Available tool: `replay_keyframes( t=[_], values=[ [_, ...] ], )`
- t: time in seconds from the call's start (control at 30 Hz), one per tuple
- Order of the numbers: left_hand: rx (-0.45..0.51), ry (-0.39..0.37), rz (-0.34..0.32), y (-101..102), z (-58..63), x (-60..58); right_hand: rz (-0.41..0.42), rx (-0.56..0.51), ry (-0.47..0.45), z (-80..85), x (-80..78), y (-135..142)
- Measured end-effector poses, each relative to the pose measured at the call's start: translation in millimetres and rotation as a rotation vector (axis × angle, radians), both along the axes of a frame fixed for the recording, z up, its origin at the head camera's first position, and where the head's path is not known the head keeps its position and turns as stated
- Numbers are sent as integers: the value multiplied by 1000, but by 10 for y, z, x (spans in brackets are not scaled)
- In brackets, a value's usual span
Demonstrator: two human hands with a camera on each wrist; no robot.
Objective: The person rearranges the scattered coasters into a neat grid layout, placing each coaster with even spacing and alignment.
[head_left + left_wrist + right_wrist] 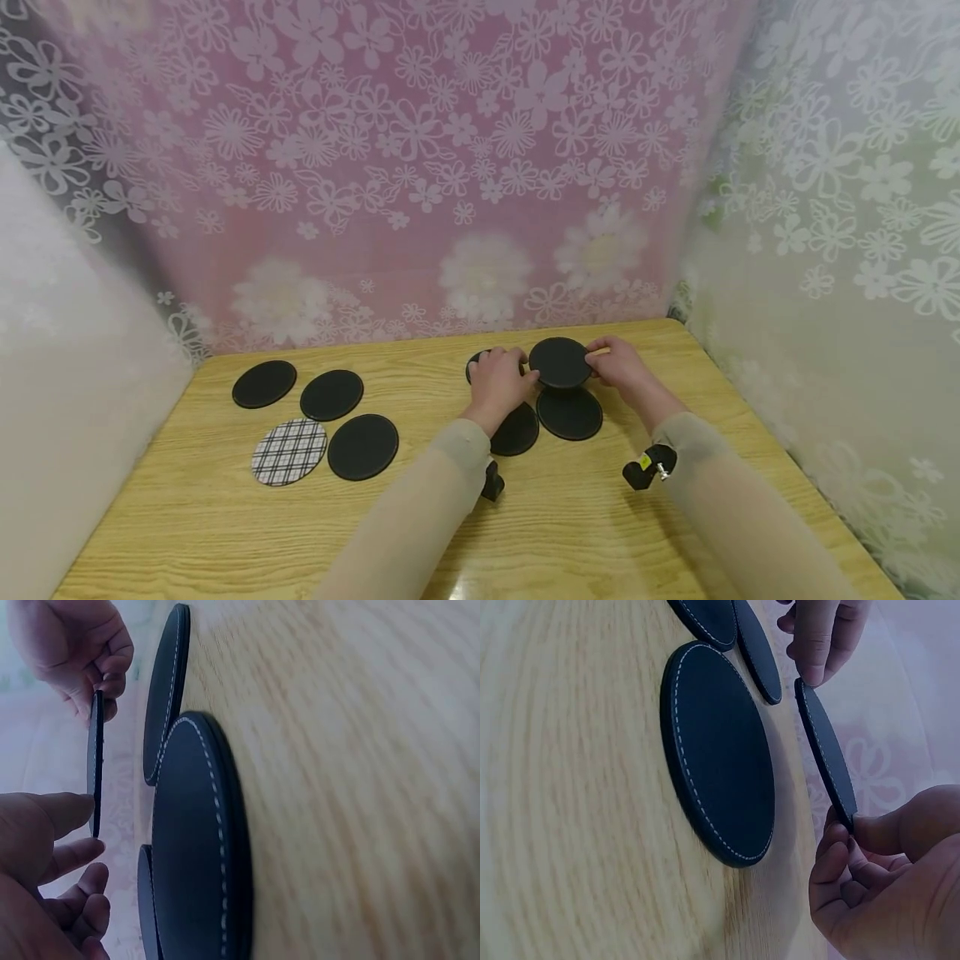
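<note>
Both hands hold one round black coaster (pixel 560 362) raised off the table. My left hand (pixel 497 385) pinches its left edge between thumb and finger, while my right hand (pixel 621 363) grips the opposite edge. Seen nearly edge-on, the same coaster (pixel 829 754) shows white stitching in the right wrist view. Below it lies another black coaster (pixel 570 414), flat on the wood. Beside that one is a second black coaster (pixel 516 432), partly covered by the left forearm. A third black coaster (pixel 474 365) sits mostly hidden behind the left hand.
On the left of the wooden table (pixel 225 533) lie three black coasters, one at the back (pixel 264 384), and a coaster with a black-and-white plaid face (pixel 289 452). Flowered curtains (pixel 450 167) hang behind the table and along both sides.
</note>
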State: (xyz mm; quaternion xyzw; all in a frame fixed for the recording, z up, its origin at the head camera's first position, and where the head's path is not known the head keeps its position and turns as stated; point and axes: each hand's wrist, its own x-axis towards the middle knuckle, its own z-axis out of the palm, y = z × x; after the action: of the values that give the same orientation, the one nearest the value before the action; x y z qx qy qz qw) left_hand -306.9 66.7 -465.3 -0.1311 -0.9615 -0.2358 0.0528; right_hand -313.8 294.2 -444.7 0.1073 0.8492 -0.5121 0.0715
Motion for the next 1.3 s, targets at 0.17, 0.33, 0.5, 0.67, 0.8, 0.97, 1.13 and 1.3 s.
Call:
replay_keyframes(
  t=[0.17,0.33,0.5,0.67,0.8,0.97,1.13,1.3],
  values=[
    [10,-4,10,-40,-43,-48,-10,7,-3,-6,-63,-56],
    [-4,-17,23,-53,-97,-103,-12,-3,-1,-37,-136,-104],
    [-14,-26,26,-45,-115,-132,-30,-8,2,-79,-190,-126],
    [-26,-46,31,-29,-140,-162,-31,1,10,-110,-211,-122],
    [-30,-43,32,-14,-165,-190,-38,17,-5,-144,-252,-107],
    [-45,-47,41,6,-169,-212,-43,6,-25,-168,-306,-97],
    [-67,-56,51,28,-161,-233,-41,-2,-27,-207,-353,-73],
    [-77,-58,60,43,-179,-242,-74,-11,-12,-263,-381,-71]
  ],
)
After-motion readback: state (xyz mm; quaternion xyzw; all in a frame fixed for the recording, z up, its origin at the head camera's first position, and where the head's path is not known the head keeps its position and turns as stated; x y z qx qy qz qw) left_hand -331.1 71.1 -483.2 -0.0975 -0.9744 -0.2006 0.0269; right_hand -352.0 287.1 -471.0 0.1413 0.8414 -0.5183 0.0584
